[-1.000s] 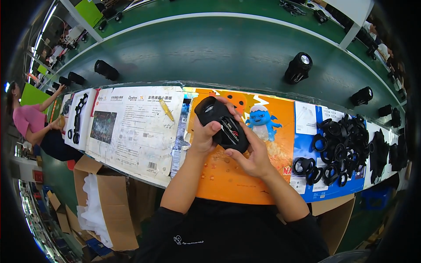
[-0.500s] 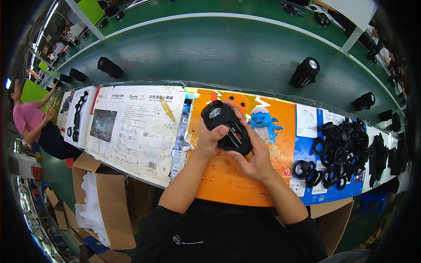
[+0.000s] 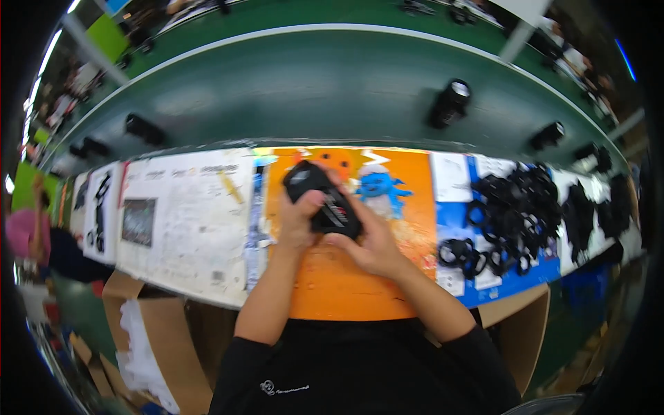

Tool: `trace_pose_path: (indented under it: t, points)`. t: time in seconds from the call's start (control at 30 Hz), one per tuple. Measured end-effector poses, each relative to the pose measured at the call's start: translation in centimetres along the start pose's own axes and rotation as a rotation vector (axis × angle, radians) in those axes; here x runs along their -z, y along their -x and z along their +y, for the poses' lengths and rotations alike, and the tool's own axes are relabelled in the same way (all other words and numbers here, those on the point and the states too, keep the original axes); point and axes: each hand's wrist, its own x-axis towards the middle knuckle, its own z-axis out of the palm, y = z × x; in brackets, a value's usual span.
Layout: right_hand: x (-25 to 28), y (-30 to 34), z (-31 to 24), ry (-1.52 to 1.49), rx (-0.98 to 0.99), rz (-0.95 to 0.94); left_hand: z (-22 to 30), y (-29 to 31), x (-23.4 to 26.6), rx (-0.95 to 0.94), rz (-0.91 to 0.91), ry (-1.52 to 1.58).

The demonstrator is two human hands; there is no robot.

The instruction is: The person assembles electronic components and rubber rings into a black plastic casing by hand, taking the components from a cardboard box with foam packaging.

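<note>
A black cylindrical speaker [image 3: 333, 209] is held tilted above the orange mat [image 3: 353, 283]. My left hand [image 3: 301, 220] is closed on its left side, with the thumb lying across the front. My right hand [image 3: 379, 243] wraps the right and lower side, its fingers partly hidden behind the speaker. Pale markings or parts show on the speaker's near face, but motion blur hides the detail. Its upper left end carries a round cap.
Speakers, including one at right [image 3: 451, 104], stand on the green belt [image 3: 297, 90] beyond the bench. Black rings [image 3: 522, 218] are heaped on a blue sheet. A yellow tool [image 3: 231, 187] lies left on white board. Cartons [image 3: 183, 346] stand below; a co-worker [image 3: 31, 235] is far left.
The whole view has shifted, so the bench and belt items sit farther left, and the picture is blurrier. Both hands still hold the speaker. The co-worker at far left has changed posture.
</note>
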Motion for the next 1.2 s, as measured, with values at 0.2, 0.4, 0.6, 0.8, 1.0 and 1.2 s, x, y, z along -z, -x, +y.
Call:
trace_pose_path:
  t: [0.2,0.4,0.6,0.8,1.0,1.2]
  points:
    - [2.0,-0.9,-2.8,0.062,-0.262,-0.090,0.2,-0.3,1.7,0.037,0.055,-0.086]
    - [11.6,3.0,-3.5,0.661,-0.048,0.078,0.2,-0.8,2.5,0.109,-0.019,-0.170]
    - [21.5,5.8,-3.5,1.331,-0.130,0.010,-0.8,-1.2,2.1,0.129,-0.127,-0.113]
    - [21.1,4.3,-4.1,1.224,-0.117,0.026,-0.4,-1.0,2.0,0.111,-0.083,-0.167]
    - [14.9,2.1,-2.1,0.890,0.049,0.263,0.1,-0.7,1.1,0.154,-0.108,-0.155]
    - [10.4,2.3,-2.1,0.823,0.143,0.059,0.5,-0.4,0.7,0.134,-0.112,-0.208]
